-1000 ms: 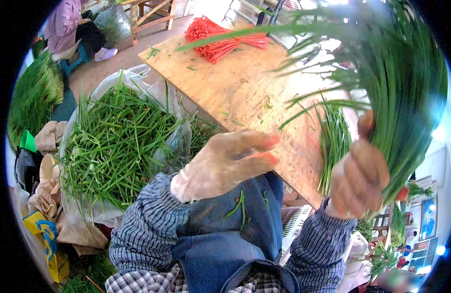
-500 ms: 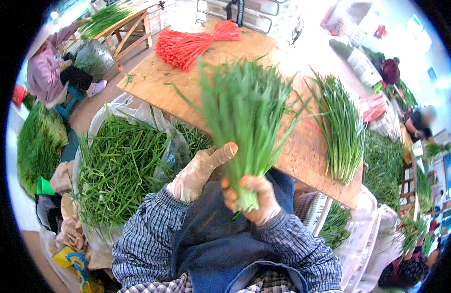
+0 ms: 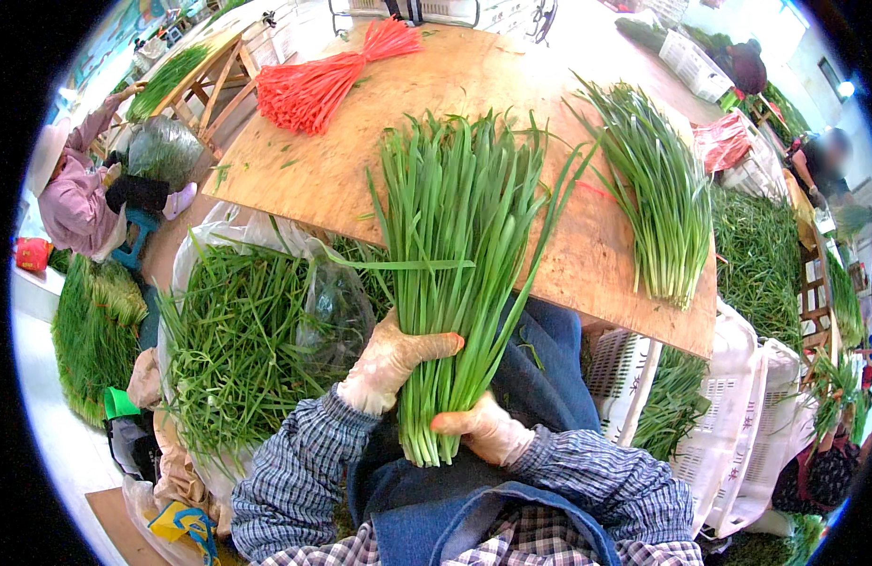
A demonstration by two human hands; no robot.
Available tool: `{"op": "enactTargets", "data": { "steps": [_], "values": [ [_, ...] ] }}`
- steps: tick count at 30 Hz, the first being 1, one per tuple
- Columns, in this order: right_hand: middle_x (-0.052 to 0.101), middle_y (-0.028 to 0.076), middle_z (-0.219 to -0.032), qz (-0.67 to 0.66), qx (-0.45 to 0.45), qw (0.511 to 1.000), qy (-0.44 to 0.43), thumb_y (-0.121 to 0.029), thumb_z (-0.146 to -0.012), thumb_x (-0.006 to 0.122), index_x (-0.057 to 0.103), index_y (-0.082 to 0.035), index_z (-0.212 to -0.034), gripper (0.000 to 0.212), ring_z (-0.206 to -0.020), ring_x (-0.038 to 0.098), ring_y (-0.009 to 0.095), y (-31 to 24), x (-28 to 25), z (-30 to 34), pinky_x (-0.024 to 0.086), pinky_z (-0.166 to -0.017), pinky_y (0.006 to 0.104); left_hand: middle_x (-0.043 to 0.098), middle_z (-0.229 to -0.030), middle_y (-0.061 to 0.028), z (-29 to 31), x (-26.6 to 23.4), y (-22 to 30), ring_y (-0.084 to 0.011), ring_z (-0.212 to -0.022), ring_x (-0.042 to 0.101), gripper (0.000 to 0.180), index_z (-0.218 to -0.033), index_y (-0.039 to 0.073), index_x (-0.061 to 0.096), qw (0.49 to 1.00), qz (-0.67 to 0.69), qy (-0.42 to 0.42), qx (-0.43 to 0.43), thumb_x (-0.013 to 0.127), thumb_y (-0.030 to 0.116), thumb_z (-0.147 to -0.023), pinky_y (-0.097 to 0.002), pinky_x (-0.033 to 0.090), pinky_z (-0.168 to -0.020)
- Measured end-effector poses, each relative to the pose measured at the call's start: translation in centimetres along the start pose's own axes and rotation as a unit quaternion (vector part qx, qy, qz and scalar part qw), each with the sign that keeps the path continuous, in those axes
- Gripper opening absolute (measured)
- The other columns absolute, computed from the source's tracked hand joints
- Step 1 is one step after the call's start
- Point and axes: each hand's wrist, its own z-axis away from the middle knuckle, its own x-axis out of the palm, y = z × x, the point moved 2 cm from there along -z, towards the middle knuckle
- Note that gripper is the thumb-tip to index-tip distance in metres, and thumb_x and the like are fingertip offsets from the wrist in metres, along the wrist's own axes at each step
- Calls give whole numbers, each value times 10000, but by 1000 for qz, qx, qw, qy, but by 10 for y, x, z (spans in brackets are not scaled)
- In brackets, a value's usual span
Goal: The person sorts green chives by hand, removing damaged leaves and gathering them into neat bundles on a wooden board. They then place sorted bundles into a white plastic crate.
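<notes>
As I scan my feed from the left, a bag (image 3: 340, 316) of loose greens (image 3: 238, 349) sits beside the table (image 3: 313, 179), on which red ties (image 3: 313, 87) lie fanned. Next I see the left hand (image 3: 387, 366) clenched round the lower half of a green bunch (image 3: 455, 236), thumb across its front. It stands nearly upright above the lap (image 3: 558, 358). The right hand (image 3: 492, 430) grasps it near the stalk ends, thumb forward, other fingers hidden behind. Farther right, another bunch (image 3: 664, 198) rests on the table; white crates (image 3: 717, 406) stand past its edge.
</notes>
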Motion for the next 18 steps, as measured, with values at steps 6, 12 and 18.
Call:
{"op": "enactTargets", "data": {
  "steps": [6,12,18],
  "values": [
    [578,84,-1058,4,-95,990,109,-200,-733,695,495,-6,-1138,492,-946,552,191,-50,-16,-14,433,-853,342,544,-1092,-76,8,0,-9,-192,-1001,517,705,-1175,19,417,1000,3,14,12,808,159,-606,-315,410,-891],
    [587,68,-1025,63,-166,975,131,-129,-677,757,487,-14,-1108,521,-892,561,155,-81,27,-20,458,-798,294,524,-1094,-79,23,19,9,-184,-1026,483,734,-1226,20,356,984,-137,9,110,779,192,-650,-320,399,-895],
    [605,81,-978,243,-353,900,74,-109,-643,775,483,-9,-1102,553,-869,576,167,-171,65,-13,476,-775,303,530,-1083,-134,2,46,91,-232,-1006,516,712,-1195,-17,365,928,-252,-27,274,771,163,-638,-345,449,-872]
  ]
}}
